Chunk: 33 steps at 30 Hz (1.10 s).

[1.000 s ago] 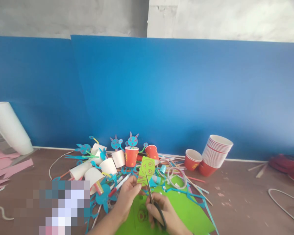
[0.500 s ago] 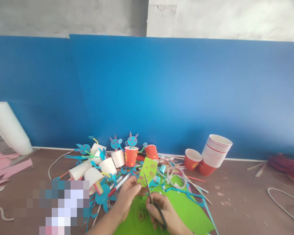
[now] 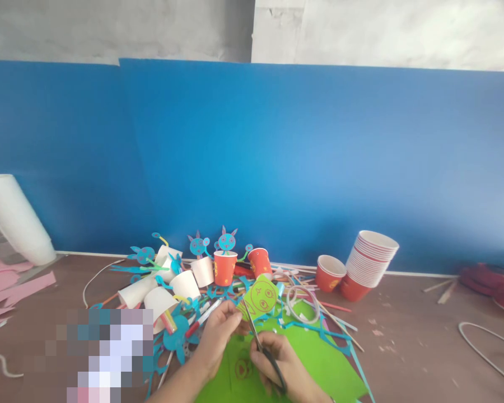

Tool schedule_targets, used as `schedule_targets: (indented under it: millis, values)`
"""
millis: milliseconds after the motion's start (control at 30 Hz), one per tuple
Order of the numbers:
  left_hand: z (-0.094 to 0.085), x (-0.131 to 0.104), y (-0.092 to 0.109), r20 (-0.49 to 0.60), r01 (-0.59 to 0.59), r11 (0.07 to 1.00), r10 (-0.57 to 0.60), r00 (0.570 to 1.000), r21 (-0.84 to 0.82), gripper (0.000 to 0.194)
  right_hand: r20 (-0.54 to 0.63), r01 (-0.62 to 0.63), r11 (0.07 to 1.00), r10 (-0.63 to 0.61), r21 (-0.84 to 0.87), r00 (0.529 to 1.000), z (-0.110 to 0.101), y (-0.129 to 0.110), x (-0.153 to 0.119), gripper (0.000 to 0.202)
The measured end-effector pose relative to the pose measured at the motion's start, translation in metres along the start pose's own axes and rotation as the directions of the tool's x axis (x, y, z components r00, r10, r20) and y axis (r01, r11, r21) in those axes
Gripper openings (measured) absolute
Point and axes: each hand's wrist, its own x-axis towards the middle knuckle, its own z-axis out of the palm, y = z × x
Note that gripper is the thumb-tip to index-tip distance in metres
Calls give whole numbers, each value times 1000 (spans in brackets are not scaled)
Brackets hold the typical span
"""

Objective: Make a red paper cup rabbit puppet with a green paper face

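Between the thumb and fingers of my left hand [image 3: 220,334] is a small piece of green paper [image 3: 261,296] with a red-drawn animal face, tilted to the right. My right hand [image 3: 279,361] is closed round the dark handles of a pair of scissors [image 3: 252,324]. Their blades point up and meet the lower left part of the green piece. Under both hands lies a larger green sheet [image 3: 319,358], which carries another small red drawing [image 3: 243,368].
Paper cups with blue paper animals [image 3: 227,242] crowd the table's back left. A roll of clear tape [image 3: 302,304], straws and blue scraps lie around the green sheet. Stacked cups [image 3: 370,260] stand right, by a blue wall panel [image 3: 277,157]. Pink paper [image 3: 8,291] lies far left.
The green piece in my left hand has turned clockwise, its top leaning right and lower. The scissors and my right hand have barely moved.
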Motion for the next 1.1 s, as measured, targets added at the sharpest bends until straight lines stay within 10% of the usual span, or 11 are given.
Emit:
schedule_targets:
  millis: [1100]
  values:
    - [-3,2,-2,-9,-8,999,8,1000,46,23,-2,-41,999,41,-31,999,-2,4,1,32]
